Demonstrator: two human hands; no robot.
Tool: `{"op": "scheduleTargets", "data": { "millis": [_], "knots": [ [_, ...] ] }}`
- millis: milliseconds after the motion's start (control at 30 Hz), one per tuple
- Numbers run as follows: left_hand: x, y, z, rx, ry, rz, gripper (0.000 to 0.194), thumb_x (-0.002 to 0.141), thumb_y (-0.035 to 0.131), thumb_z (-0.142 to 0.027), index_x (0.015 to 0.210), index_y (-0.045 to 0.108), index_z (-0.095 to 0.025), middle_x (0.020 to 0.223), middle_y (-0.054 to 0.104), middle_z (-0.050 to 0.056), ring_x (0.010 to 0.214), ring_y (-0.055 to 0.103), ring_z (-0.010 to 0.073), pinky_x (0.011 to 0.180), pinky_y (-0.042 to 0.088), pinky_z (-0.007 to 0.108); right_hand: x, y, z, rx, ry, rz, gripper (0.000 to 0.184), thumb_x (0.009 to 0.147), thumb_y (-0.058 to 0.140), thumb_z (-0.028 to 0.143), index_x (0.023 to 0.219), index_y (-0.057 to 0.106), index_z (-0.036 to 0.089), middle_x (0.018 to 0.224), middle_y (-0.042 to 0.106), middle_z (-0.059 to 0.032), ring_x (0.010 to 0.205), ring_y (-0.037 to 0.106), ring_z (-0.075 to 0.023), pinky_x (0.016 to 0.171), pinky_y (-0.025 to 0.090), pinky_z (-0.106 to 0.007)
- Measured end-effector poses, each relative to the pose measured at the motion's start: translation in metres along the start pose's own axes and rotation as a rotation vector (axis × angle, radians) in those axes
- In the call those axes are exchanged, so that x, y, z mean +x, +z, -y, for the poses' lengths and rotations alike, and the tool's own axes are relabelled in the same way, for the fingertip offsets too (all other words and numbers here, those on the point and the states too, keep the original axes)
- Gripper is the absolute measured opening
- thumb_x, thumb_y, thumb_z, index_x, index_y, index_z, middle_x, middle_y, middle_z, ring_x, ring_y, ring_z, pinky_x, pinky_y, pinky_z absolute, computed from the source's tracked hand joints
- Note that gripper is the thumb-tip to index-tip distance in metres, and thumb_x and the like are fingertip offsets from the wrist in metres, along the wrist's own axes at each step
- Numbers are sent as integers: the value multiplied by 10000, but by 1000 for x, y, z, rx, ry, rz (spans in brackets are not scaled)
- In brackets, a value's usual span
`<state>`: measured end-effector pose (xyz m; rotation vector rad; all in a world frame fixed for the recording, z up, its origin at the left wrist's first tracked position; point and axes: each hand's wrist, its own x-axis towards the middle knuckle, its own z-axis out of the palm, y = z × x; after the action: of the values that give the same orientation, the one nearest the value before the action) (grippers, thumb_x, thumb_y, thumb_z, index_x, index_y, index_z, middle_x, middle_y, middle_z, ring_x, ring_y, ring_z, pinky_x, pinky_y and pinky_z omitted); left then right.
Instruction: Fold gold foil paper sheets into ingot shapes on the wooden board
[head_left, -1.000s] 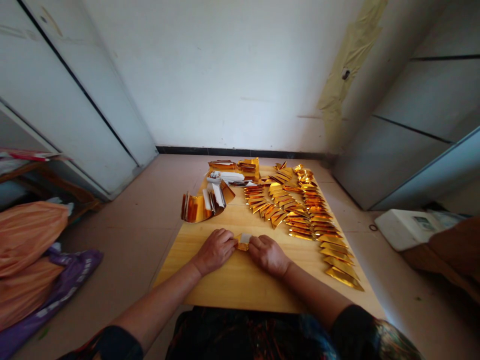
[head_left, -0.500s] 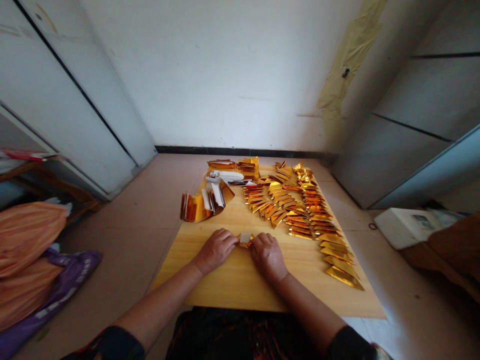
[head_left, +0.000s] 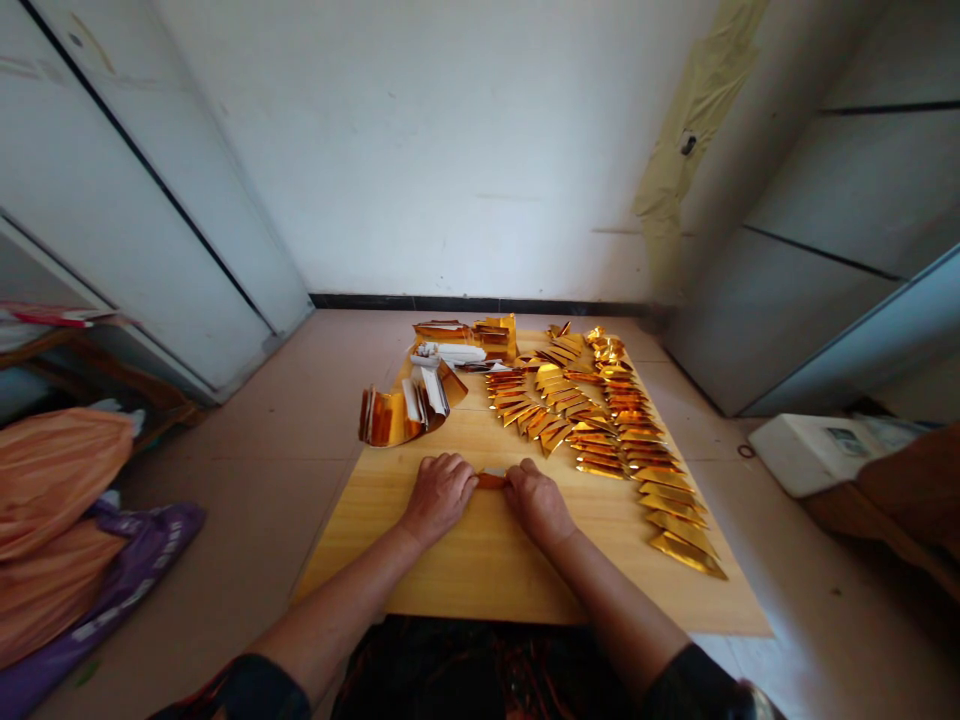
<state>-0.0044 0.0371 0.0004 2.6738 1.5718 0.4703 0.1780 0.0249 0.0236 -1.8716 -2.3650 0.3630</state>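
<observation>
- My left hand (head_left: 439,498) and right hand (head_left: 536,503) make a narrow pinch, both closed on one small folded gold foil piece (head_left: 491,481), right between them on the pale pine tabletop (head_left: 487,570)
- Looks done: dozens of shiny gold foil wedges (head_left: 615,430) in rows, too many to count exactly
- Looks left: one curled stack of gold foil sheets (head_left: 386,418), plus white paper strips (head_left: 433,390)

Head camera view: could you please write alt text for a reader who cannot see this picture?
Seen from above, a person's left hand and right hand press a small folded gold foil piece on a pale wooden table. Rows of folded gold foil pieces fan across the table beyond them, beside a curved bundle of gold and white sheets.
</observation>
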Motion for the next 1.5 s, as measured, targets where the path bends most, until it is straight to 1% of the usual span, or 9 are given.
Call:
{"op": "scheduleTargets", "data": {
  "millis": [133, 333, 533, 633, 767, 967, 1067, 1267, 1500],
  "knots": [
    [4, -1, -3, 56, -33, 18, 181, 912, 460, -294, 817, 567, -184, 837, 608, 41, 837, 534, 211, 723, 306, 354, 1, -7, -1, 28, 44, 59, 127, 878, 497, 188, 919, 615, 160, 925, 624, -64, 801, 627, -144, 660, 413, -210],
    [6, -1, -4, 110, -31, 9, 213, 931, 424, -306, 823, 564, -187, 812, 620, 42, 819, 545, 208, 736, 286, 361, 5, -13, 3, -13, 121, 118, 196, 918, 455, 240, 964, 620, 145, 973, 642, -109, 839, 647, -183, 680, 435, -240],
    [11, 0, -5, 128, -23, -2, 223, 932, 424, -327, 830, 561, -184, 772, 633, 39, 780, 560, 207, 736, 274, 363, 7, -20, 9, -28, 182, 157, 231, 919, 433, 197, 1011, 629, 116, 970, 673, -144, 881, 656, -214, 708, 453, -264],
    [14, -2, -5, 101, -38, 5, 210, 921, 449, -327, 815, 563, -186, 754, 640, 34, 765, 569, 203, 726, 270, 356, 8, -22, 9, -19, 202, 170, 245, 923, 429, 208, 1006, 639, 113, 974, 679, -153, 902, 654, -225, 718, 455, -272],
    [15, -3, -4, 22, -83, 9, 195, 884, 512, -336, 769, 561, -187, 746, 651, 25, 762, 576, 192, 714, 264, 345, 8, -22, 10, -22, 227, 165, 259, 927, 421, 224, 997, 646, 117, 965, 684, -154, 901, 656, -229, 709, 457, -269],
    [13, -1, -4, -47, -170, -1, 193, 842, 572, -365, 746, 575, -198, 759, 667, 8, 780, 583, 188, 735, 256, 344, 6, -20, 13, -27, 231, 141, 234, 910, 420, 167, 972, 643, 135, 941, 691, -141, 867, 666, -213, 697, 461, -262],
    [13, -2, -5, -71, -210, 20, 203, 827, 586, -374, 719, 576, -201, 748, 669, -1, 774, 586, 185, 724, 251, 335, 6, -19, 13, -37, 226, 131, 240, 909, 408, 156, 968, 640, 136, 935, 690, -141, 862, 667, -223, 691, 465, -273],
    [14, -5, -6, -136, -275, 18, 156, 804, 606, -379, 840, 584, -229, 779, 683, -24, 790, 595, 169, 744, 248, 323, 6, -18, 11, -35, 236, 134, 250, 918, 387, 173, 988, 625, 151, 919, 691, -131, 854, 666, -225, 677, 459, -276],
    [15, -6, -5, -133, -278, 54, 204, 818, 571, -394, 718, 581, -215, 750, 675, -11, 776, 579, 174, 747, 242, 335, 9, -15, 7, 28, 275, 133, 190, 898, 440, 217, 972, 610, 177, 903, 692, -114, 840, 660, -203, 657, 429, -251]
  ]
}}
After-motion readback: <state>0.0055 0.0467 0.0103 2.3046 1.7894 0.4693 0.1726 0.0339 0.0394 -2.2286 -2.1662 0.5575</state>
